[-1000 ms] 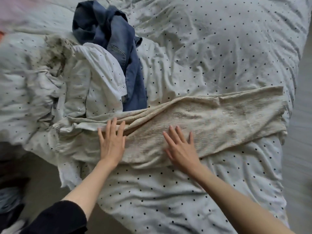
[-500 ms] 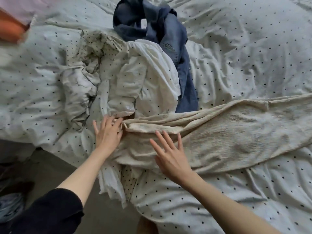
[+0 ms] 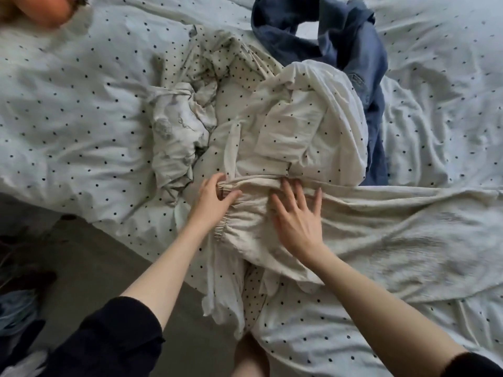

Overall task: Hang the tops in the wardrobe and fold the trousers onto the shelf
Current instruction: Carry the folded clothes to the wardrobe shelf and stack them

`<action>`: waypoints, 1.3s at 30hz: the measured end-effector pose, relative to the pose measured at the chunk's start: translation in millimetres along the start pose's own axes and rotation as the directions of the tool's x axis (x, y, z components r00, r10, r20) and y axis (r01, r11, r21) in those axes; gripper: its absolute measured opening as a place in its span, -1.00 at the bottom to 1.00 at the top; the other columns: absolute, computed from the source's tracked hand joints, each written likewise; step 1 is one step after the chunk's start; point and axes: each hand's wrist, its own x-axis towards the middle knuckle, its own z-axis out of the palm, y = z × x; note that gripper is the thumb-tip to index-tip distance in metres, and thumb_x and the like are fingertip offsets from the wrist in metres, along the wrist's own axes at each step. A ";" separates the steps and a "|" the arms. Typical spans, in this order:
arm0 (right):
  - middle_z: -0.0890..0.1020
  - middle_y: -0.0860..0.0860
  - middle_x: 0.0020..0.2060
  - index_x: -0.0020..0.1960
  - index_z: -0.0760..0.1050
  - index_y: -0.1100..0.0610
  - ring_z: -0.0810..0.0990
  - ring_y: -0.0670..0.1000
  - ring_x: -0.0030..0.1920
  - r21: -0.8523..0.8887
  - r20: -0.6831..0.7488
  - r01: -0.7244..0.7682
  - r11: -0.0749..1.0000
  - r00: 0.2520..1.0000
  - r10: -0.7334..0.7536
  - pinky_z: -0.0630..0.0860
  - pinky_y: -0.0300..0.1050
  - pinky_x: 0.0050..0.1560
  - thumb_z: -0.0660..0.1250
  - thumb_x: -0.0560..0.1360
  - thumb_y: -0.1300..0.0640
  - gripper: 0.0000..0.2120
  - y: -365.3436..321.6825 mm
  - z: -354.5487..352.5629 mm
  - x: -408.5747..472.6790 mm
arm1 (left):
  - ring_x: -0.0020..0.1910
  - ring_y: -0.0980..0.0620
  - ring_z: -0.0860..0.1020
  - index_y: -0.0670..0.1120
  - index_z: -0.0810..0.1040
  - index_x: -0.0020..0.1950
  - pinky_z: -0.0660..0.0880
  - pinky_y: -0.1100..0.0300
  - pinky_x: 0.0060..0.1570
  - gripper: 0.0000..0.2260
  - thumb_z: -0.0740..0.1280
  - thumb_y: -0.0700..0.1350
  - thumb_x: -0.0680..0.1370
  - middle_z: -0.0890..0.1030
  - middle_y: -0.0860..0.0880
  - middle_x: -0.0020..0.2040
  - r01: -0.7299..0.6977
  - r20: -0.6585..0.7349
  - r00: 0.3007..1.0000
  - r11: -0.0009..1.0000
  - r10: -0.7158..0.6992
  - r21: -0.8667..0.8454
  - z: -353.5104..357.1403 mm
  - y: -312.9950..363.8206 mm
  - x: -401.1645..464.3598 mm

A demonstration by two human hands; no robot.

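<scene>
Dotted duvet [image 3: 81,110], left hand [image 3: 211,202] pinching trousers [image 3: 381,240] waistband, right hand [image 3: 298,224] flat

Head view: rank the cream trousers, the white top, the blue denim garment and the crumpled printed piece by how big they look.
1. cream trousers, running off the right edge
2. white top
3. blue denim garment, partly covered by the top, so unsure against it
4. crumpled printed piece

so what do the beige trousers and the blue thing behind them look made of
Beige trousers: a soft woven cloth, perhaps linen or cotton, matte, with a gathered elastic waist and fine creases. Blue garment: looks like denim, a heavier cloth with faded patches and stitched seams; it holds stiffer folds. Both are guesses from looks alone.
</scene>
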 end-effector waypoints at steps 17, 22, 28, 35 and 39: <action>0.42 0.05 0.37 0.41 0.36 0.14 0.38 0.02 0.35 0.716 -0.081 -0.062 0.695 0.982 0.172 0.28 -0.18 0.33 0.15 0.57 0.26 -0.60 -13.0 -19.3 -36.1 | -0.33 0.08 0.47 -0.01 0.36 -0.07 0.28 0.23 -0.43 -0.79 0.29 0.10 0.54 0.52 0.04 -0.29 -0.108 -0.033 0.993 0.984 0.114 0.142 -4.8 19.2 -54.4; 0.64 0.03 0.09 0.16 0.53 0.06 0.60 -0.03 0.09 0.949 0.254 -0.304 0.089 0.898 0.358 0.50 -0.06 0.17 0.13 0.61 0.20 -0.76 45.9 -53.1 -67.3 | -0.09 0.01 0.50 -0.06 0.45 0.00 0.31 0.19 -0.19 -0.77 0.36 0.06 0.50 0.54 0.03 -0.10 -0.081 0.077 0.994 0.996 0.078 0.040 -4.7 101.3 -67.0; 0.67 0.06 -0.03 0.07 0.55 0.12 0.64 0.00 -0.06 0.911 0.384 -0.288 -0.295 0.854 0.351 0.54 -0.10 -0.05 0.10 0.64 0.02 -0.71 135.8 -73.6 -118.2 | -0.05 -0.11 0.53 -0.12 0.44 -0.07 0.39 0.10 -0.12 -0.80 0.36 -0.01 0.48 0.59 -0.10 -0.08 -0.131 0.124 0.984 0.991 0.129 0.006 73.7 198.4 -96.1; 0.60 0.00 0.04 0.15 0.47 0.07 0.59 -0.02 0.04 0.890 0.425 -0.299 -0.344 0.818 0.389 0.53 -0.12 -0.05 -0.04 0.65 -0.06 -0.64 248.0 -45.1 -164.3 | 0.23 -0.13 0.47 -0.18 0.38 0.29 0.39 0.09 0.19 -0.68 0.26 -0.10 0.57 0.52 -0.16 0.23 -0.117 0.388 0.914 0.993 0.116 -0.021 222.5 255.0 -111.1; 0.59 -0.04 0.10 0.21 0.52 0.12 0.53 0.05 0.20 0.918 0.213 -0.333 0.216 0.873 0.439 0.40 -0.15 0.13 0.12 0.63 0.12 -0.74 261.6 -13.2 -162.8 | 0.24 -0.07 0.47 -0.17 0.48 0.29 0.30 0.23 0.24 -0.71 0.22 -0.24 0.57 0.52 -0.14 0.24 -0.209 0.215 0.956 0.978 0.201 0.012 243.4 228.2 -118.3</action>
